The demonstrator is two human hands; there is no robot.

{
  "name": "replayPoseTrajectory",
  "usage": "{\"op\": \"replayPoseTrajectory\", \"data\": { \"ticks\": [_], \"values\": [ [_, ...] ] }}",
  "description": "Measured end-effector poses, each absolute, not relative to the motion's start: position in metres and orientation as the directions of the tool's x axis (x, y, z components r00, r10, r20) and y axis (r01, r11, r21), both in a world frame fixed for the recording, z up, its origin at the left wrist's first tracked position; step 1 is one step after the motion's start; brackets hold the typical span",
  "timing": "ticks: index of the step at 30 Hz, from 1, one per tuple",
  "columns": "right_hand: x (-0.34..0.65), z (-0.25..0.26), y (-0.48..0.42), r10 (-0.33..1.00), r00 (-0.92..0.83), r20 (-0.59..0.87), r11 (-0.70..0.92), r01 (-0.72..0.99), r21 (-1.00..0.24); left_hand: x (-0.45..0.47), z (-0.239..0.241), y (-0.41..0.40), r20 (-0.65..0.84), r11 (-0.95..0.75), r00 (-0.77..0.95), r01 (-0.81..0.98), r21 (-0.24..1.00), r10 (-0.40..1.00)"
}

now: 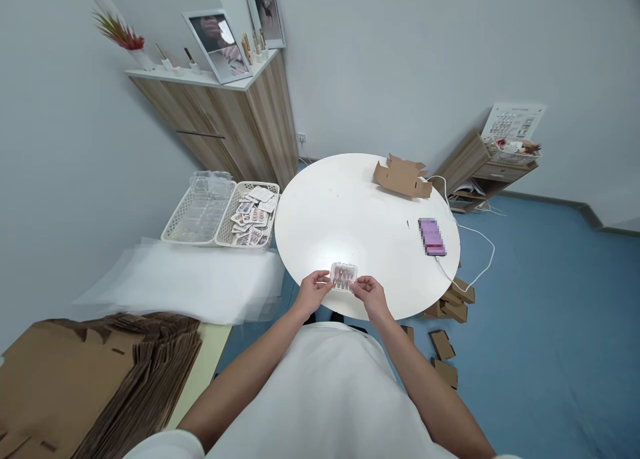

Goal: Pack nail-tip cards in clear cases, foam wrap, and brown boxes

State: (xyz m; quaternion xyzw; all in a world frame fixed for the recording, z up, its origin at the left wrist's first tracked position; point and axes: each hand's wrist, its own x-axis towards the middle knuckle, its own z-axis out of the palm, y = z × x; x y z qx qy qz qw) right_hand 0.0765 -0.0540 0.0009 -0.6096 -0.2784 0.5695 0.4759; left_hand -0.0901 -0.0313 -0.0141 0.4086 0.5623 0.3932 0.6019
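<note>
A small clear plastic case (343,276) with two rows of press-on nails inside is held over the near edge of the round white table (320,212). My left hand (314,291) grips its left side between thumb and fingers. On the right side, my right hand (371,295) pinches it the same way. The case faces up toward me, and its lid looks closed. Farther back on the table lies an open brown cardboard box (403,176). A phone (432,237) with a blurred purple screen rests at the right, a white cable plugged into it.
Left of the table stand a basket of clear cases (200,209) and a basket of nail packets (253,216). White sheets (185,276) and stacked flat cardboard (75,372) lie nearer. Small folded boxes (443,344) sit on the blue floor. A wooden cabinet (235,122) stands behind.
</note>
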Motion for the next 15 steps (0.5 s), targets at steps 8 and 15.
{"op": "replayPoseTrajectory", "data": {
  "ticks": [8, 15],
  "values": [
    [0.077, -0.013, -0.046, 0.895, 0.136, -0.424, -0.404, -0.153, -0.902, -0.079, -0.012, -0.039, -0.312, 0.317, -0.130, 0.020, 0.948, 0.941],
    [0.055, -0.026, -0.043, 0.896, 0.148, -0.418, -0.401, -0.132, -0.907, -0.092, -0.016, -0.043, -0.310, 0.328, -0.135, 0.146, 0.933, 0.941]
  ]
}}
